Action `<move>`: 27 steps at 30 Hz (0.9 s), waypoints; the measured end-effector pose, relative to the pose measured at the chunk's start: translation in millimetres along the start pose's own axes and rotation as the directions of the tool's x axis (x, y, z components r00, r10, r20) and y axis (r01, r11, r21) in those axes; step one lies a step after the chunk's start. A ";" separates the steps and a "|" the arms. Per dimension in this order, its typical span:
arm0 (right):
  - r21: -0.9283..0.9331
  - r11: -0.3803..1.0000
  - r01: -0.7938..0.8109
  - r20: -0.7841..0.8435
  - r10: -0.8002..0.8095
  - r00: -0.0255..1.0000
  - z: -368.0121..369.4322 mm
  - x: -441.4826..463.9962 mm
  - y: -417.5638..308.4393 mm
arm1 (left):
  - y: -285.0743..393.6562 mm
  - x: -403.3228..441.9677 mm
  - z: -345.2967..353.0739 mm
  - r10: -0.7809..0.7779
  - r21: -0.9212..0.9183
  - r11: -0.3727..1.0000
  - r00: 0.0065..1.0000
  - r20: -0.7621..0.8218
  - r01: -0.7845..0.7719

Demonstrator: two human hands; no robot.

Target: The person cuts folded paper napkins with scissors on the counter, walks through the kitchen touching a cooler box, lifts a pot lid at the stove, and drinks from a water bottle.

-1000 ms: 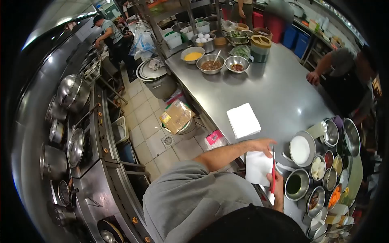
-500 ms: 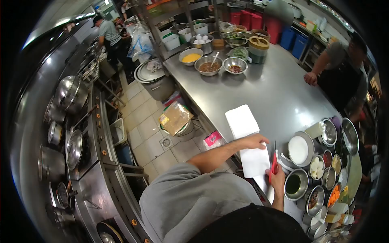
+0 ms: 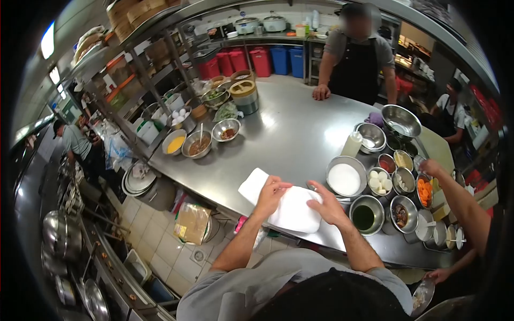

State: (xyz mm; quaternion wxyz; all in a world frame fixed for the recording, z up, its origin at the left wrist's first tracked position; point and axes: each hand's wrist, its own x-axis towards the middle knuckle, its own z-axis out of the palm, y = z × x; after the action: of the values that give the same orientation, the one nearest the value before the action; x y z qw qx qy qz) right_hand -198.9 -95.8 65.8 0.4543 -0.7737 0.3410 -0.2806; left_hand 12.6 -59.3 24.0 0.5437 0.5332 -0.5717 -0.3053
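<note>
A thick stack of white paper towels (image 3: 295,211) is between my hands at the near table edge. My left hand (image 3: 271,197) grips its left side, fingers bent over the top. At the opposite side, my right hand (image 3: 327,207) holds the edge, thumb on the upper face. Another folded white portion (image 3: 251,183) lies just left of my left hand; whether it is joined to the stack is hidden. A bowl of white contents (image 3: 344,178) and a bowl of dark green liquid (image 3: 363,218) stand right of my right hand. No scissors show now.
Several ingredient bowls, including orange pieces (image 3: 424,191), crowd the right side. A co-worker's arm (image 3: 460,200) reaches over them. Another person (image 3: 353,67) stands across the steel table (image 3: 289,128). Sauce bowls (image 3: 197,144) sit far left; a cardboard-topped bucket (image 3: 193,222) is on the floor.
The red-handled scissors have left my right hand, which now holds the paper towels. My left hand has moved to their left side. The view has swung rightward, and a co-worker's arm has come in.
</note>
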 end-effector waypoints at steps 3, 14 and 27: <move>-0.006 0.980 0.197 0.050 -0.196 0.979 -16.4 12.9 -38.8 | 7.1 2.2 -7.4 0.092 -0.100 0.990 0.991 -0.094 -0.101; -0.807 0.590 0.019 -0.333 -0.481 0.811 -295.9 139.8 -215.1 | -27.6 -29.5 -51.0 -0.037 -0.073 0.997 0.955 -0.294 0.016; -0.945 0.235 -0.227 -0.171 0.236 0.957 -331.5 174.9 8.8 | -68.6 -50.6 -16.3 -0.010 0.613 0.757 0.942 -0.336 0.226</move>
State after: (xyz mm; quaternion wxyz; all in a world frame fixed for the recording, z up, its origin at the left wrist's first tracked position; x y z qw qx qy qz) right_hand -341.3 -405.4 222.1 -0.0653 -0.8318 0.5486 0.0543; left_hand 39.0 -24.7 -51.1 0.3905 0.7636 -0.5128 -0.0370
